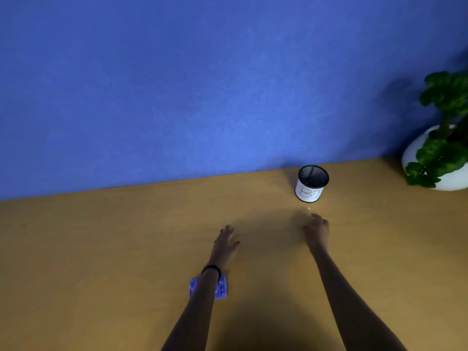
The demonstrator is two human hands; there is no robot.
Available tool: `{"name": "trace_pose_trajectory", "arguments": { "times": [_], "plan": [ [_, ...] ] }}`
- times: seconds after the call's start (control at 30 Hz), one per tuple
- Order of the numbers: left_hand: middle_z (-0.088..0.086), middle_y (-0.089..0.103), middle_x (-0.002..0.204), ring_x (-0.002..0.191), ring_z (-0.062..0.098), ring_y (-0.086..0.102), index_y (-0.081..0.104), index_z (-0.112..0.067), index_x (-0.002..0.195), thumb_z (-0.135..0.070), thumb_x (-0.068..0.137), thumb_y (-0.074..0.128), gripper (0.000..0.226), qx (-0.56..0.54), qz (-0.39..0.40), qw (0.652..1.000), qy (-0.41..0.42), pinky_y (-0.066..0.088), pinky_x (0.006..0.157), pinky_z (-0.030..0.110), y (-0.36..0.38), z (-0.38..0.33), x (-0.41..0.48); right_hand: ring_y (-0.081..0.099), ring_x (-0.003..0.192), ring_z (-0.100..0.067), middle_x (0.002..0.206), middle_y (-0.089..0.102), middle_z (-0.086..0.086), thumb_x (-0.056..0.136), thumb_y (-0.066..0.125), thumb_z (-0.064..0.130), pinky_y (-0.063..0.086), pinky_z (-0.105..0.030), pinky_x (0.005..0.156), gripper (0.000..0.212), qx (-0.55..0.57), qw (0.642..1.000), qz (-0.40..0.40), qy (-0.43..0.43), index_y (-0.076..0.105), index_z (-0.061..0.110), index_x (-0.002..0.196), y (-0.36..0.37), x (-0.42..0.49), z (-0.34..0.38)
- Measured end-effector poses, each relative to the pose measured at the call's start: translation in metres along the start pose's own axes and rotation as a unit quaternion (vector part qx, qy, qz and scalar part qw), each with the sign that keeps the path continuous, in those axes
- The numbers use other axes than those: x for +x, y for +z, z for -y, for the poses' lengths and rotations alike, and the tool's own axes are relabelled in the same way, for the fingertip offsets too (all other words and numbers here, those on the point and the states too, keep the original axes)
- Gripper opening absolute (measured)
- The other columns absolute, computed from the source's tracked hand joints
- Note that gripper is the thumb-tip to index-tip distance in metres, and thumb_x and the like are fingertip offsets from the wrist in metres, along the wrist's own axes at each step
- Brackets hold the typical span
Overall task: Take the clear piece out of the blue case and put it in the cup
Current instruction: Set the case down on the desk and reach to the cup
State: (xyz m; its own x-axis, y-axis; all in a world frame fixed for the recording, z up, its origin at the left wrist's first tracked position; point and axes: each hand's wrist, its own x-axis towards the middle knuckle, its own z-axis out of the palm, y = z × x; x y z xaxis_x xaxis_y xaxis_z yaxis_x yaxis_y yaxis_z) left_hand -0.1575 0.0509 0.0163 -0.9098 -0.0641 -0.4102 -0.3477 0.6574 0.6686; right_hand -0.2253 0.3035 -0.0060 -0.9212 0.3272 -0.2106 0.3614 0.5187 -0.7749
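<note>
The blue case (221,290) lies open on the wooden table, partly hidden under my left forearm. My left hand (225,240) rests flat beyond it with the fingers spread and holds nothing. Further right, my right hand (317,230) reaches toward the cup (312,184), a black mesh cup with a white label marked "B1", and stops a short way in front of it. Its fingers are loosely curled, and whether they hold anything does not show. A tiny pale speck (309,208) sits between my right fingertips and the cup; it is too small to tell what it is.
A blue wall (202,97) rises straight behind the table's far edge. A potted plant in a round white pot (450,181) stands at the far right. The wooden table (101,249) stretches wide to the left of my arms.
</note>
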Motion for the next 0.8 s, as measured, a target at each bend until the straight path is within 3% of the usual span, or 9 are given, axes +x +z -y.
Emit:
{"name": "trace_pose_trajectory", "arguments": {
  "times": [0.07, 0.2, 0.33, 0.47, 0.63, 0.8],
  "plan": [
    [0.006, 0.006, 0.159, 0.147, 0.019, 0.003, 0.019, -0.009, 0.146, -0.016, 0.097, 0.045, 0.057, 0.015, 0.027, 0.999, 0.012, 0.01, 0.121, 0.034, 0.003, -0.006, 0.009, 0.051, 0.11, -0.042, 0.123, 0.051, -0.031, 0.077, 0.052, -0.01, 0.043, -0.04, 0.095, 0.047, 0.028, 0.999, -0.016, 0.029, 0.051, -0.006, 0.124, -0.007, 0.017, 0.0],
    [0.001, -0.001, 0.16, 0.147, 0.015, 0.004, 0.009, -0.013, 0.148, -0.016, 0.097, 0.044, 0.063, 0.023, 0.06, 0.998, 0.019, 0.015, 0.118, 0.03, 0.005, -0.013, 0.025, 0.057, 0.095, -0.038, 0.108, 0.059, -0.03, 0.077, 0.053, -0.009, 0.041, -0.031, 0.076, 0.03, 0.025, 0.999, -0.021, 0.014, 0.062, -0.005, 0.106, -0.008, 0.036, 0.0],
    [-0.002, -0.001, 0.16, 0.146, 0.014, 0.009, 0.004, -0.016, 0.149, -0.018, 0.097, 0.044, 0.066, 0.036, 0.07, 0.997, 0.015, 0.02, 0.116, 0.029, -0.001, -0.017, 0.039, 0.058, 0.091, -0.041, 0.102, 0.061, -0.029, 0.081, 0.056, -0.005, 0.047, -0.039, 0.079, 0.022, 0.014, 0.999, -0.033, -0.011, 0.065, -0.003, 0.101, -0.002, 0.045, -0.001],
    [-0.004, -0.001, 0.159, 0.146, 0.014, 0.01, 0.004, -0.018, 0.149, -0.018, 0.097, 0.044, 0.066, 0.034, 0.074, 0.996, 0.024, 0.022, 0.116, 0.031, -0.004, -0.016, 0.044, 0.058, 0.092, -0.039, 0.099, 0.063, -0.025, 0.084, 0.057, 0.004, 0.046, -0.038, 0.072, 0.016, -0.029, 0.998, -0.053, 0.002, 0.065, 0.0, 0.098, 0.003, 0.054, 0.002],
    [-0.001, -0.002, 0.159, 0.146, 0.013, 0.005, 0.003, -0.015, 0.149, -0.013, 0.096, 0.045, 0.067, 0.06, 0.058, 0.995, 0.048, 0.014, 0.12, 0.034, 0.003, -0.012, 0.041, 0.06, 0.089, -0.037, 0.097, 0.065, -0.023, 0.084, 0.057, 0.006, 0.042, -0.034, 0.066, 0.012, -0.058, 0.996, -0.063, 0.001, 0.063, 0.0, 0.092, 0.005, 0.06, 0.002],
    [-0.002, -0.004, 0.159, 0.146, 0.011, 0.002, 0.001, -0.016, 0.149, -0.013, 0.096, 0.045, 0.068, 0.081, 0.047, 0.994, 0.053, 0.011, 0.121, 0.034, 0.006, -0.007, 0.042, 0.059, 0.093, -0.039, 0.107, 0.06, -0.026, 0.088, 0.054, 0.008, 0.046, -0.039, 0.073, 0.015, -0.116, 0.992, -0.04, -0.004, 0.06, -0.005, 0.095, 0.004, 0.065, 0.006]
  ]
}}
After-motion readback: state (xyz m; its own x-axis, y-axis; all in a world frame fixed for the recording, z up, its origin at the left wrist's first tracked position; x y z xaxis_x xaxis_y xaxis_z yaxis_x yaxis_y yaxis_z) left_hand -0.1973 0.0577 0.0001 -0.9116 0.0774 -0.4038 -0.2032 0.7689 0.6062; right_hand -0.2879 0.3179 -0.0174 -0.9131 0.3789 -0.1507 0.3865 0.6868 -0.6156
